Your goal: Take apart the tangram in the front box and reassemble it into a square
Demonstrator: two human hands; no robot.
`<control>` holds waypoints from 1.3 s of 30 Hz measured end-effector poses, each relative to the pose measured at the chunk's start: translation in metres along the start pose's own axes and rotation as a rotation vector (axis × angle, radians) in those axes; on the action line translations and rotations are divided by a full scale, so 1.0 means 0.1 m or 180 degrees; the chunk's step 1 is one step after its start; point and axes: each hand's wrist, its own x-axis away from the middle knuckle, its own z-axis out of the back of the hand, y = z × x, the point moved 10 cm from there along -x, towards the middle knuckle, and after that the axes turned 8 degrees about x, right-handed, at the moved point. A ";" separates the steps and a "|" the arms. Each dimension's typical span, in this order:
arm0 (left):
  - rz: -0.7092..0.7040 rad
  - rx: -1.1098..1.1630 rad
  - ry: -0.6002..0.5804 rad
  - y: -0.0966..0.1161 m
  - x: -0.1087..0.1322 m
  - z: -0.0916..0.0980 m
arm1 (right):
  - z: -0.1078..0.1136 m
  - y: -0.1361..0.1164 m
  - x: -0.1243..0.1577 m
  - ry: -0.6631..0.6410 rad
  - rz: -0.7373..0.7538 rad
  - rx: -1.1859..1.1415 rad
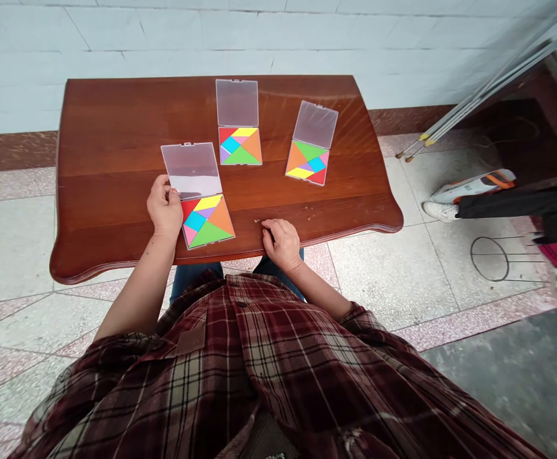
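Note:
Three clear-lidded tangram cases lie open on the brown table (116, 140), each filled with colourful pieces. The nearest case (209, 222) sits at the front left, its lid (192, 169) folded back away from me. My left hand (164, 207) is at this case's left side, fingers curled at the lid's lower left edge near the hinge. Behind it is the middle case (241, 146). The right case (308, 162) is turned at a slant. My right hand (282, 243) rests on the table's front edge with its fingers curled in, touching no case; nothing shows in it.
Small crumbs (308, 217) lie on the table right of centre. A tiled wall (164, 38) stands behind it. At the right are metal crutches (474, 105), a person's leg with a white shoe (441, 211), and a wire ring frame (489, 258) on the floor.

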 end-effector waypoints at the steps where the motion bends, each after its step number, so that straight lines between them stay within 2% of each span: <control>1: 0.0010 0.0015 -0.0008 -0.01 0.00 -0.01 | 0.01 0.00 0.00 0.0036 -0.0001 -0.0002; 7: 0.0113 0.0076 -0.0018 -0.08 -0.03 -0.04 | 0.02 0.07 -0.05 -0.0063 -0.0227 -0.0184; 11: 0.0077 0.0115 0.0013 -0.03 -0.02 -0.04 | -0.03 0.06 -0.10 -0.0237 -0.0255 -0.0184; 15: -0.0011 0.0222 -0.0038 0.00 -0.02 -0.05 | -0.01 0.07 -0.11 -0.0215 -0.0314 -0.0242; 18: 0.0007 0.0438 -0.0160 -0.03 -0.02 -0.08 | 0.03 0.14 -0.10 -0.0258 -0.0466 -0.0542; 22: -0.0059 0.0587 -0.0137 -0.03 -0.02 -0.07 | 0.01 0.18 -0.20 -0.0416 -0.0489 -0.1162; 26: -0.0010 0.0650 -0.0161 -0.03 -0.01 -0.05 | -0.22 0.03 -0.52 -0.0636 -0.0347 -0.1703; 33: 0.0278 0.0422 -0.0199 0.02 0.02 -0.04 | -0.93 -0.25 -1.19 -0.1052 -0.0389 -0.2439; 36: 0.0281 0.0374 -0.0100 0.04 0.03 -0.02 | -1.06 -0.37 -1.31 -0.1128 -0.0338 -0.2807; 39: 0.0304 0.0378 -0.0103 0.03 0.04 -0.02 | -1.05 -0.42 -1.31 -0.1077 -0.0352 -0.2854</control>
